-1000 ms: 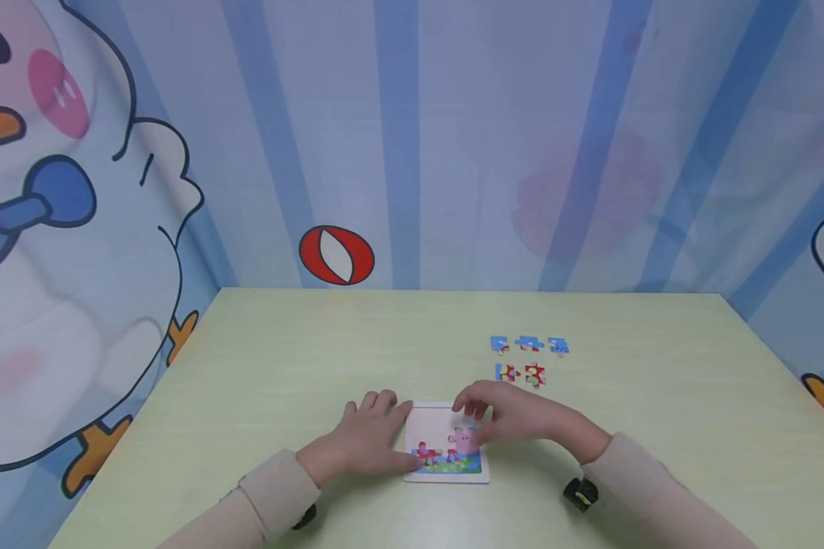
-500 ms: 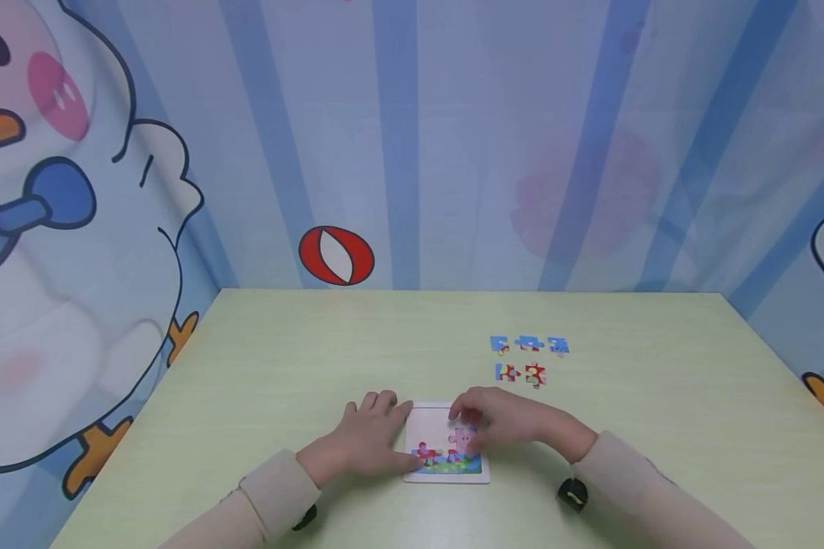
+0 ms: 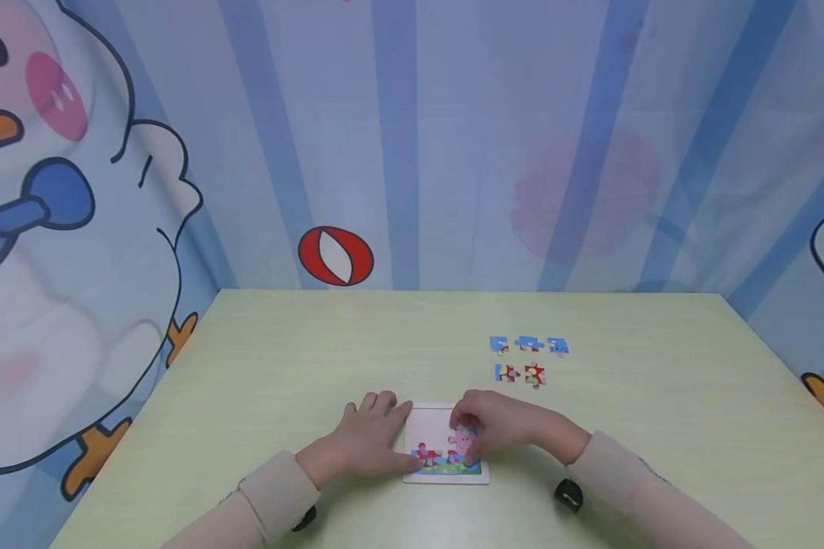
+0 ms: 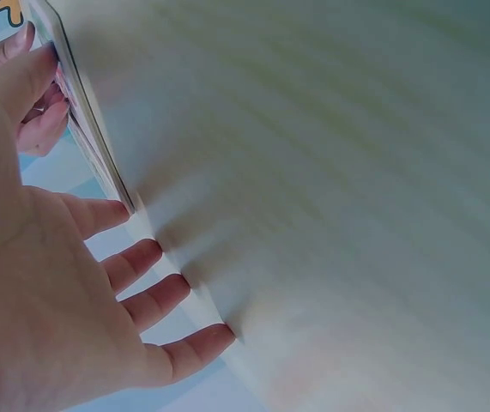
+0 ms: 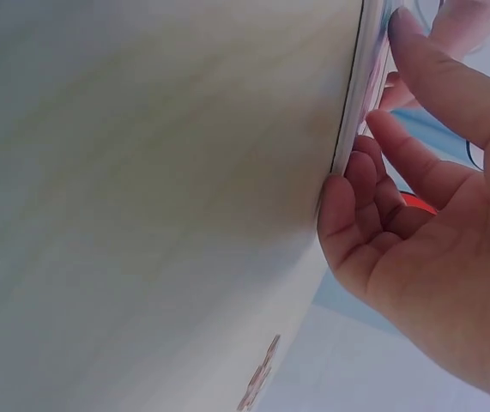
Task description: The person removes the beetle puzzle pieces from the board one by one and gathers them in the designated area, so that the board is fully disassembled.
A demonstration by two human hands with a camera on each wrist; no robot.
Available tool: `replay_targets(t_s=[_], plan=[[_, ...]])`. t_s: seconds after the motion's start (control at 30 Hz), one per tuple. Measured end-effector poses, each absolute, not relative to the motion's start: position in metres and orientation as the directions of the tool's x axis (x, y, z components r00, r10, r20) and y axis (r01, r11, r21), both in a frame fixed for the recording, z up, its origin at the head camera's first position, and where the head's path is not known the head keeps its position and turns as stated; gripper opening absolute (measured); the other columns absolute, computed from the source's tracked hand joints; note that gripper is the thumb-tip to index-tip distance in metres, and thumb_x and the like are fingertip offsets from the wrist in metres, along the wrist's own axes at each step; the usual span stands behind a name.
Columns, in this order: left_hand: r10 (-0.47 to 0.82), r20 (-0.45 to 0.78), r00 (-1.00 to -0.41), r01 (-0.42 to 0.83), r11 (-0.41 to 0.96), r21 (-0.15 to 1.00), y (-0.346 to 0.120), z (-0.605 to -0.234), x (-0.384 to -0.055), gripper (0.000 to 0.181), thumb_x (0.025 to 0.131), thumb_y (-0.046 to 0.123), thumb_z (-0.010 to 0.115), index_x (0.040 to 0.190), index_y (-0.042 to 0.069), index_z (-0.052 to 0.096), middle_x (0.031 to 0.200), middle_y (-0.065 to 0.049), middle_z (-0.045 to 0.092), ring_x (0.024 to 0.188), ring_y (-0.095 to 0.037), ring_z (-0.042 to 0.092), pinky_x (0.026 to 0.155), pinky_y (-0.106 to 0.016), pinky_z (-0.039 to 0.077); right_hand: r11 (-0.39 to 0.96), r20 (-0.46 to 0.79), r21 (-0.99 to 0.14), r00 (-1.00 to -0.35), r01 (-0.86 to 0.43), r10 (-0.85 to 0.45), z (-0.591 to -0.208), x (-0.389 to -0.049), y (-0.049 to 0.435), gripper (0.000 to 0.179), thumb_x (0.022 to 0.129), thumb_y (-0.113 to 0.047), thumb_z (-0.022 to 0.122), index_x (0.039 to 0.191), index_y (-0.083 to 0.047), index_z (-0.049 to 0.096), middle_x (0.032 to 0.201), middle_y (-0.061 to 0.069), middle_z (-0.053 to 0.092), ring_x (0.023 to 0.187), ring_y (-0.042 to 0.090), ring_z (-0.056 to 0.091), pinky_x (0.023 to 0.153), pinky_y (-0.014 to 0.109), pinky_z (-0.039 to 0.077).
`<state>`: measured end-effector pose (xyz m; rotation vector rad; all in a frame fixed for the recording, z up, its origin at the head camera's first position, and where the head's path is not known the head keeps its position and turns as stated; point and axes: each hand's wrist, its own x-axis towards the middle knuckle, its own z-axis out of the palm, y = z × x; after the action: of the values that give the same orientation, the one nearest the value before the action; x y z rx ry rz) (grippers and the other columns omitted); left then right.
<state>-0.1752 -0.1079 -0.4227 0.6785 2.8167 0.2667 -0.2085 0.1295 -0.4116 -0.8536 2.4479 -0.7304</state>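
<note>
"what's the largest thing?"
"a blue striped backdrop (image 3: 446, 152), with a big white bird (image 3: 48, 351) printed at the left."
"and in front of it?"
"a pale worktop (image 3: 302, 343)."
"where are the hands?"
"the left hand (image 3: 360, 442) is spread, its thumb on the lower left of a white puzzle tray (image 3: 426, 422), forefinger touching the upper left corner, other fingertips on the worktop. the right hand (image 3: 508, 422) is bent over the tray's right side."
"what's in the tray, which lies flat?"
"a picture strip (image 3: 439, 467) along the bottom, green and blue with red figures. its upper left is plain white."
"any loose pieces?"
"five, beyond the tray and to the right: three mostly blue pieces (image 3: 529, 344) in a row, and nearer, two red and yellow pieces (image 3: 535, 374)."
"and the right fingers?"
"pinching a pink piece (image 3: 461, 439) between thumb and forefinger, at the strip's upper edge."
</note>
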Motion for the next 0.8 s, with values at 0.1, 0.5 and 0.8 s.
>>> replay_targets(t_s=[0.1,0.5,0.8], plan=[[0.466,-0.182,-0.866,0.425,0.877,0.223,-0.1077,-0.4218,-0.1746,0.087,0.081,0.064,0.062,0.145,0.009,0.041,0.137,-0.011,0.041,0.12,-0.028,0.038,0.093,-0.051,0.035,0.683,-0.23,-0.589,-0.72,-0.432,-0.654,-0.4116,-0.2075,0.1281,0.036,0.073,-0.016,0.084,0.103,-0.008,0.066,0.095,-0.002,0.054,0.088,0.015,0.05,0.084,0.033,0.045],[0.466,-0.183,-0.865,0.427,0.878,0.218,-0.1081,-0.424,-0.1754,0.087,0.081,0.064,0.062,0.145,0.009,0.041,0.139,-0.012,0.04,0.122,-0.029,0.037,0.094,-0.052,0.034,0.678,-0.214,-0.566,-0.711,-0.468,-0.669,-0.416,-0.2087,0.127,0.033,0.072,-0.017,0.085,0.097,-0.009,0.064,0.093,-0.004,0.053,0.086,0.014,0.05,0.082,0.031,0.045],[0.469,-0.182,-0.864,0.429,0.875,0.223,-0.1085,-0.4264,-0.1772,0.088,0.081,0.064,0.061,0.146,0.009,0.041,0.139,-0.012,0.039,0.123,-0.029,0.037,0.094,-0.053,0.034,0.662,-0.19,-0.571,-0.706,-0.486,-0.682,-0.4159,-0.2083,0.1277,0.03,0.074,-0.014,0.083,0.096,-0.01,0.063,0.09,-0.004,0.054,0.084,0.014,0.049,0.079,0.029,0.044]])
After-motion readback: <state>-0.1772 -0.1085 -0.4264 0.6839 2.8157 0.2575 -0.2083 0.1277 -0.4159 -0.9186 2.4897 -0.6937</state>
